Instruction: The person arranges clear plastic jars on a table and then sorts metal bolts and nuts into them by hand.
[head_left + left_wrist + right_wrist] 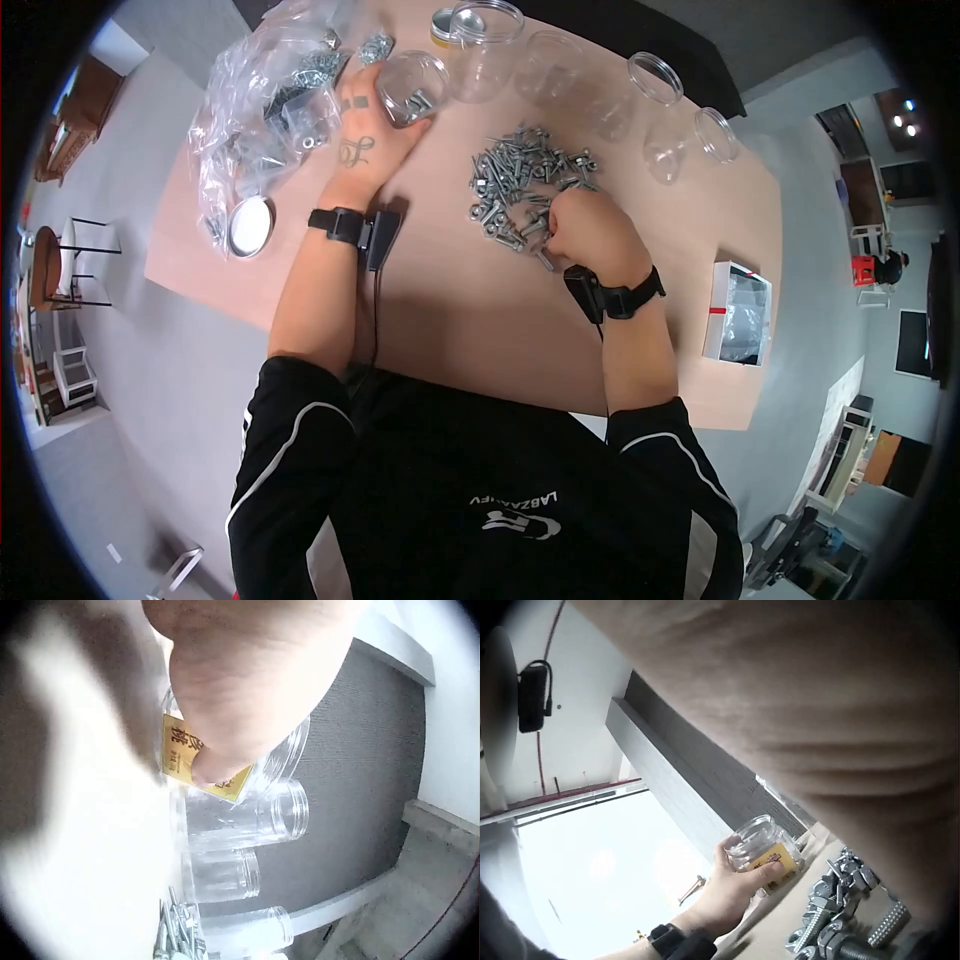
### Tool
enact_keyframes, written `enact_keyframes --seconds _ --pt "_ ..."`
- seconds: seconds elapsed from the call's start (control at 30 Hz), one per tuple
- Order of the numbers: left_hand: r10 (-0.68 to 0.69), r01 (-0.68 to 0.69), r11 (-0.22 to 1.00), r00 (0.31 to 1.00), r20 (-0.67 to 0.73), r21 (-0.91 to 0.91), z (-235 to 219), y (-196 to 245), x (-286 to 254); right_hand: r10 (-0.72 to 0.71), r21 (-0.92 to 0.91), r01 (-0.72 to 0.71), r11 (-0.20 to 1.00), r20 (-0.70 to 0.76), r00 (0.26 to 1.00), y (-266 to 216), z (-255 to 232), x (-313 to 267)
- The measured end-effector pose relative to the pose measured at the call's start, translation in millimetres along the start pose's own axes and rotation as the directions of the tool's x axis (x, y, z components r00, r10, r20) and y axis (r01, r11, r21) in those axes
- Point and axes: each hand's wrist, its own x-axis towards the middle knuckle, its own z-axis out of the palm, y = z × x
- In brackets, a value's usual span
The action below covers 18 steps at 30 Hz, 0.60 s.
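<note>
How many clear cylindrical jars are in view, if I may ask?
5: one clear cylindrical jar in the left hand, four others ranged to its right; more may be hidden.

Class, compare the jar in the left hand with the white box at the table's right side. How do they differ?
The jar is round and see-through; the white box is rectangular with opaque sides.
The jar carries a yellow label; the white box has red marks.
The left hand holds the jar; the white box lies untouched.
Both show see-through material: the jar's wall, and crinkled film on or in the white box.
</note>
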Motion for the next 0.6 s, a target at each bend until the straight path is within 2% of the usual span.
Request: enact_keyframes --seconds 0.07,0.13,0.2,0.23,0.3,0.33,0.4,0.53,0.6 --pt "0.141 -0.142 0.990 0.990 0.017 0.027 -3.4 10.2 0.1 0.008 0.047 -0.009 0.999 0.023 1.000 2.4 -1.9 -0.5" --pt "0.159 -0.158 0.987 0.985 0.061 -0.025 -7.5 19.6 -2.0 0.012 0.093 -0.016 0.996 0.049 0.999 3.8 -9.4 -0.2" --pt "0.174 -0.167 0.983 0.979 0.105 -0.077 -8.8 25.9 -3.6 0.031 0.218 -0.062 0.974 0.144 0.989 3.7 -27.2 -2.1" --pt "0.220 -0.206 0.972 0.968 0.120 -0.116 -8.5 28.7 -3.7 0.032 0.217 -0.063 0.974 0.143 0.989 3.7 -30.7 -3.9" --pt "0.268 -0.246 0.956 0.954 0.132 -0.157 -7.5 34.9 -5.0 0.093 0.477 -0.037 0.878 -0.094 0.991 4.7 -34.7 -7.1" --pt "0.275 -0.244 0.953 0.946 0.173 -0.181 -8.6 41.4 -4.6 0.096 0.478 -0.038 0.878 -0.098 0.991 5.3 -34.6 -6.5" --pt "0.295 -0.250 0.945 0.931 0.216 -0.210 -10.7 54.0 -4.6 0.077 0.597 0.118 0.794 -0.290 0.954 3.3 -31.9 -3.3" --pt "0.341 -0.278 0.930 0.898 0.278 -0.242 -12.5 75.4 -7.1 0.097 0.636 0.194 0.747 -0.393 0.914 -5.5 -21.4 6.4" --pt "0.359 -0.293 0.924 0.887 0.290 -0.247 -11.4 81.9 -7.9 0.033 0.509 0.260 0.820 -0.496 0.868 -8.7 -15.4 13.2"
